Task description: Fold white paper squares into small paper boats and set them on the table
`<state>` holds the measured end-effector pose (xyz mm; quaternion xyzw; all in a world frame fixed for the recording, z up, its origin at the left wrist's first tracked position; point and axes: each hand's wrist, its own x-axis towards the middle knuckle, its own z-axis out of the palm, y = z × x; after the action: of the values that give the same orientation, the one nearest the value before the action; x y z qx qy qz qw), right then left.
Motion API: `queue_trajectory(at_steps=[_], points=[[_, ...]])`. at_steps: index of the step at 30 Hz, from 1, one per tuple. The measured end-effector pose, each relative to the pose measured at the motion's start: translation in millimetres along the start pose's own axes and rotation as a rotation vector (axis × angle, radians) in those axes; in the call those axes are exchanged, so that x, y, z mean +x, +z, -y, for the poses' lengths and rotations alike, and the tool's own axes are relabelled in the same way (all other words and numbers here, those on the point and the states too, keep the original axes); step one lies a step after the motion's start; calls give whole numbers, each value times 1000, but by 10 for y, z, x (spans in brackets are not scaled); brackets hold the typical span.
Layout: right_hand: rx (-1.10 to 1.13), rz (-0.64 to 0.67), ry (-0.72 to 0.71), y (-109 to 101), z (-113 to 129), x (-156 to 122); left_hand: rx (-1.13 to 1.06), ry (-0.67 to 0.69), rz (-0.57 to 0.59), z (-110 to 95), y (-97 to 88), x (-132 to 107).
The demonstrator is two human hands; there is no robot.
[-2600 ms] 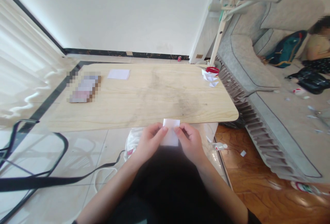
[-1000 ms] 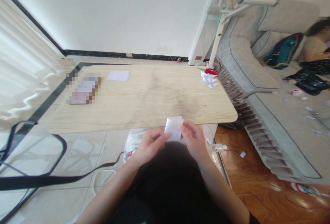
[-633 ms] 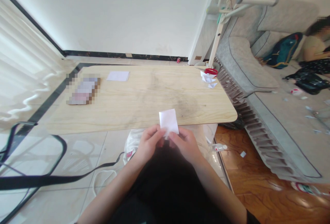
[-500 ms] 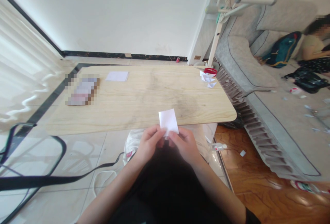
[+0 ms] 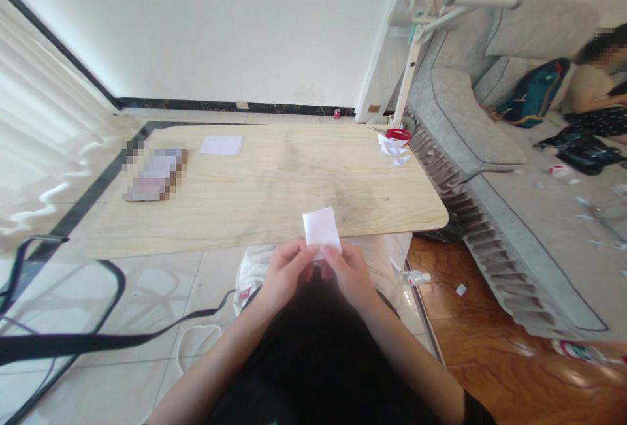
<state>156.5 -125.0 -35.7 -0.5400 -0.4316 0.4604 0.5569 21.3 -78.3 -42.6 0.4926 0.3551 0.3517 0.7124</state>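
Observation:
A small white piece of paper (image 5: 322,228), apparently folded, is held upright just in front of the table's near edge. My left hand (image 5: 290,269) pinches its lower left corner, thumb on the near face. At the lower right corner, my right hand (image 5: 349,273) grips it the same way. The fingers behind the paper are mostly hidden. Folded white paper shapes (image 5: 393,148) lie at the table's far right corner, beside red-handled scissors (image 5: 398,134). Toward the far left rests a white paper stack or sheet (image 5: 221,145).
The pale wooden table (image 5: 255,196) spans the view ahead. A blurred-out phone-like object (image 5: 157,173) lies on its left. A grey sofa (image 5: 533,229) stands to the right, with a backpack (image 5: 533,93) and a seated person (image 5: 595,85). A black strap (image 5: 122,340) crosses the lower left.
Both hands keep their grip on the paper. The view has shifted very slightly; the paper sits almost where it was.

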Motion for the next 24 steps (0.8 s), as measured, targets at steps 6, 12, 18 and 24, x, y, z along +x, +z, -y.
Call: queue_trajectory(at_steps=[6, 12, 18, 24], points=[[-36, 17, 11, 1, 16, -3, 2, -13, -14, 2, 5, -11], [-42, 39, 30, -14, 10, -7, 23, -15, -28, -8, 3, -15], [-27, 66, 30, -21, 11, -1, 46, -24, -46, -18, 6, -17], [-18, 84, 39, -36, 14, -2, 22, -37, -45, -31, 13, -15]])
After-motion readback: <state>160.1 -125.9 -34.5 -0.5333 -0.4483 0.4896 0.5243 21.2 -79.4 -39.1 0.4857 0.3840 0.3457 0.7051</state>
